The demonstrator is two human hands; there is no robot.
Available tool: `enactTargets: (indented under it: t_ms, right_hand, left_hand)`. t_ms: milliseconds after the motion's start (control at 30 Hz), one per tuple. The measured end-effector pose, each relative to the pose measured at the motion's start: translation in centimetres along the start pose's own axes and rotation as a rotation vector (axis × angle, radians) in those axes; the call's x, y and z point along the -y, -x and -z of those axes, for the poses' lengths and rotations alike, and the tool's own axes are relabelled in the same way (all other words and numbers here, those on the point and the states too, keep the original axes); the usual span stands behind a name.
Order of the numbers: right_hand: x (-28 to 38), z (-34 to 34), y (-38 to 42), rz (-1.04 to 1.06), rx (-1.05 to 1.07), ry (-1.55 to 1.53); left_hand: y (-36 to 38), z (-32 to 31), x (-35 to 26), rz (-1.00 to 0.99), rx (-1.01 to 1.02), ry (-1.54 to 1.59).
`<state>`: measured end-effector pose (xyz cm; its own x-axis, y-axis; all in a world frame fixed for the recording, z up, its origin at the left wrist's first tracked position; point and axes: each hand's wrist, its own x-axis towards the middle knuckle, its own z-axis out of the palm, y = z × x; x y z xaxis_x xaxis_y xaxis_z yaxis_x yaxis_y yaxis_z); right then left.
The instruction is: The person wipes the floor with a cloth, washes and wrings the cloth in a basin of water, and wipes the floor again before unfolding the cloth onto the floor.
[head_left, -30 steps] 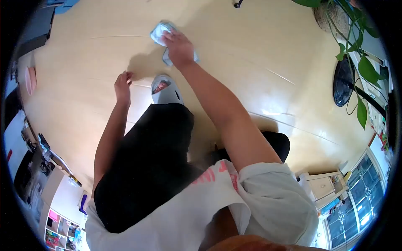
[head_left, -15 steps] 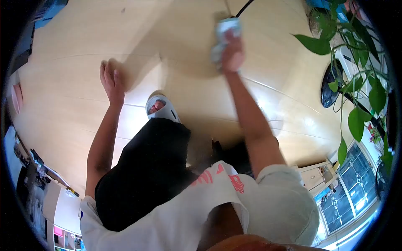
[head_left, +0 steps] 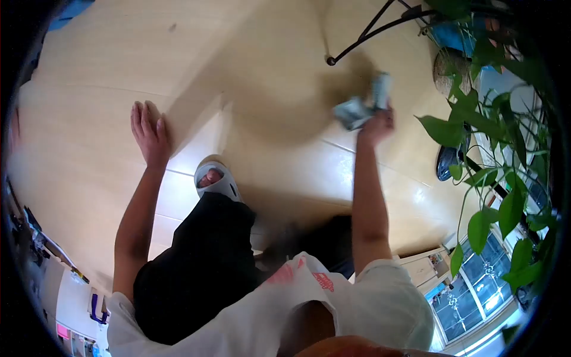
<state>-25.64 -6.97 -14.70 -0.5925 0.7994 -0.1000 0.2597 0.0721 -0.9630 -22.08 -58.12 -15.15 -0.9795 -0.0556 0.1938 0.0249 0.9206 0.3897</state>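
Note:
My right hand [head_left: 377, 127] grips a crumpled pale blue-green cloth [head_left: 352, 113] over the light wooden floor [head_left: 267, 101]. One part of the cloth sticks up past my fingers and another spreads to their left; motion blurs it a little. Out to the left, my left hand [head_left: 151, 135] rests on the floor with its fingers stretched out and nothing in it. Between my arms, a grey slipper [head_left: 229, 187] is on my foot, below my black trouser leg [head_left: 202, 262].
A black metal stand leg [head_left: 372, 37] meets the floor just beyond the cloth. Leafy plant vines [head_left: 443, 130] hang at the right, near a woven pot [head_left: 445, 71] and a black round base [head_left: 446, 162]. A window [head_left: 476, 285] and low cabinet [head_left: 423, 273] appear at lower right.
My right hand has moved right and nearer to me with the cloth, which now splays out more. The view has shifted, showing more of the stand. My left hand stays at the floor.

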Motion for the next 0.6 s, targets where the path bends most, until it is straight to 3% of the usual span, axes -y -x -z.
enactTargets:
  t_ms: [67,100,200,267,333,367,433,467,600]
  right_hand:
    - [-3.0,2.5,-7.0,0.227,-0.17,0.088]
    - [-5.9,3.0,-11.0,0.367,-0.152,0.162]
    - [-4.4,-1.3,-15.6,0.643,-0.123,0.751]
    - [-2.2,-5.5,-18.9,0.53,-0.042,0.919]
    - [-0.5,-10.0,-21.9,0.665,0.007,1.065]
    - [-1.4,-12.1,-25.6,0.873,0.078,0.88]
    - [-1.7,-15.1,-29.5,0.984,0.17,0.791]
    - [-1.7,-16.2,-30.9,0.895,0.188,0.894]
    - [-2.2,-18.9,-34.6,0.928,0.481,0.684]
  left_hand:
    - [-0.8,0.6,0.4,-0.027,0.062,-0.014]
    - [-1.3,0.6,0.9,-0.039,0.071,-0.004]
    - [-2.9,0.3,1.7,-0.045,0.102,-0.029]
    - [-3.3,0.3,1.7,-0.043,0.129,-0.047]
    - [-3.3,0.4,1.3,-0.042,0.14,-0.047]
    - [-3.7,0.7,1.0,-0.017,0.158,-0.064]
    - [-3.8,0.8,1.1,-0.023,0.154,-0.049]
    - [-3.8,0.7,1.3,-0.026,0.153,-0.044]
    - [-3.8,0.7,1.6,-0.05,0.156,-0.059]
